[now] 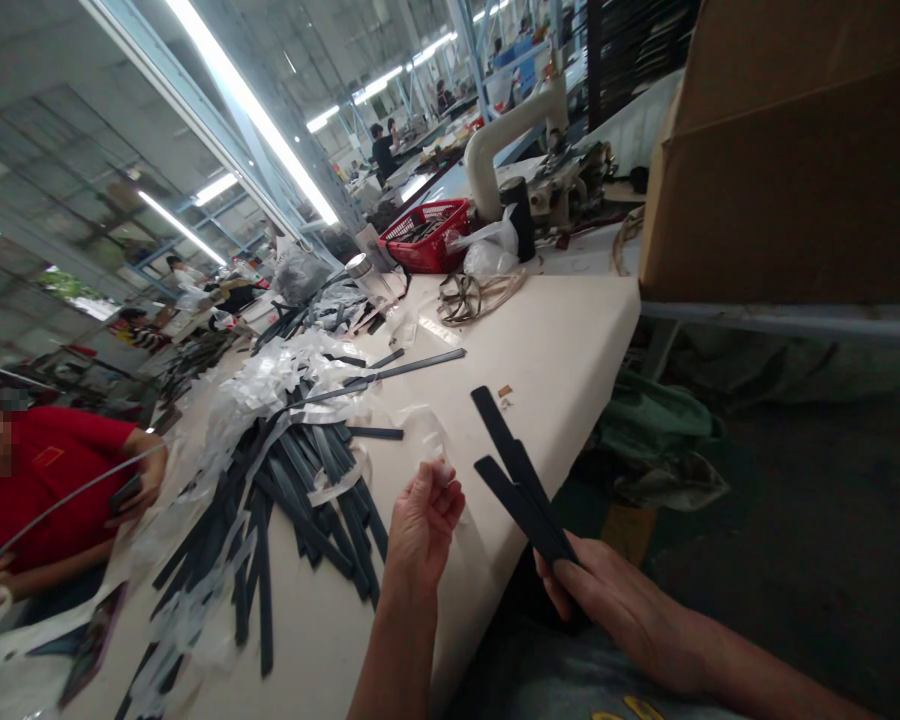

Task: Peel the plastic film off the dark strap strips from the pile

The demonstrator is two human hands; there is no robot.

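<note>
My right hand (607, 590) is closed around the lower ends of several flat dark strips (521, 485), which fan out beyond the table's near edge. Over the tabletop, my left hand (427, 515) is pinched shut on a piece of clear plastic film (424, 430); its outline is faint against the pale surface. To the left of that hand lies a loose heap of similar dark strips (307, 500). Crumpled clear plastic sleeves (270, 385) are mixed in with the heap and cover parts of it.
Toward the far end of the pale table (555, 340) are a red basket (427, 240), a coil of cord (469, 300) and a clear bottle (367, 275). A large cardboard box (780, 170) stands at right. Across the table sits a person in a red shirt (52, 480).
</note>
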